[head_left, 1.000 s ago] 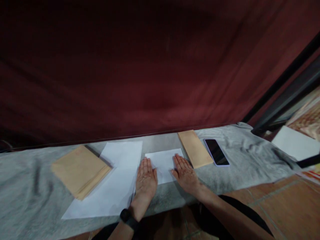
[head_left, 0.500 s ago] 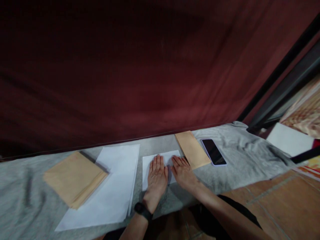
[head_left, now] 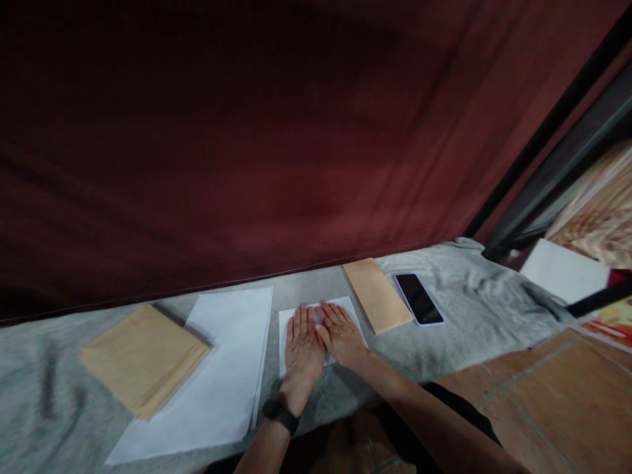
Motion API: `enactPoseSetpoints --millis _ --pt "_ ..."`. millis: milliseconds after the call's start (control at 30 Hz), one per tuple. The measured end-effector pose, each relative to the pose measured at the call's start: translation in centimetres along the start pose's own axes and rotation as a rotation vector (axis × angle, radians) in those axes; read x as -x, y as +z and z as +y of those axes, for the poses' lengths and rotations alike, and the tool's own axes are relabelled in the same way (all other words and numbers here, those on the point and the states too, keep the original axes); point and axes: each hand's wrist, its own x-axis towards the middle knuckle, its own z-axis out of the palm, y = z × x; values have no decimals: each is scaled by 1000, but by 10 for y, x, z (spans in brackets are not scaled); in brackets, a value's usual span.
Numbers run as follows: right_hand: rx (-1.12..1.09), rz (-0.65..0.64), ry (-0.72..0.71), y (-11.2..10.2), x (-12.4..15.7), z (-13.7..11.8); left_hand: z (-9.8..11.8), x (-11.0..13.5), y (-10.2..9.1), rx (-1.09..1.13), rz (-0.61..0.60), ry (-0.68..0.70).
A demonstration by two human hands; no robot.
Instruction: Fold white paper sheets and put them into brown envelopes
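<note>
A folded white sheet of paper (head_left: 349,307) lies on the grey cloth in front of me. Both hands rest flat on top of it and cover most of its surface. My left hand (head_left: 303,345), with a black band on the wrist, has its fingers stretched out toward the far edge. Close against it, my right hand (head_left: 342,336) is also laid flat, its thumb touching or nearly touching the left hand. Just right of the sheet is a brown envelope (head_left: 378,296). Whatever is under the palms is hidden.
To the left, a stack of brown envelopes (head_left: 143,359) sits on large white sheets (head_left: 232,368). A phone (head_left: 419,299) with a dark screen lies right of the single envelope. Behind the grey cloth (head_left: 494,309) rises a dark red curtain (head_left: 306,164). Black bars stand at right.
My right hand has slid left across the paper and now lies beside my left hand, where a gap was before. The view has shifted slightly.
</note>
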Motion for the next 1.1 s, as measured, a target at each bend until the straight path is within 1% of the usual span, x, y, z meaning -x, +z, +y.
enactPoseSetpoints --millis 200,367,633,833,933,1000,1100 --pt "70 67 8 3 8 14 -10 4 0 36 27 -112" --pt "101 119 42 5 14 20 -18 8 1 41 21 -190" --pt "117 148 54 6 22 26 -28 19 -1 78 51 -221" --pt "126 133 67 2 25 24 -36 30 -4 128 123 -216" --pt "113 109 79 -1 25 23 -39 30 -10 158 119 -232" --pt "106 85 90 -4 25 22 -42 28 -14 215 109 -238" --pt "71 25 77 -13 25 17 -49 23 -18 369 113 -251"
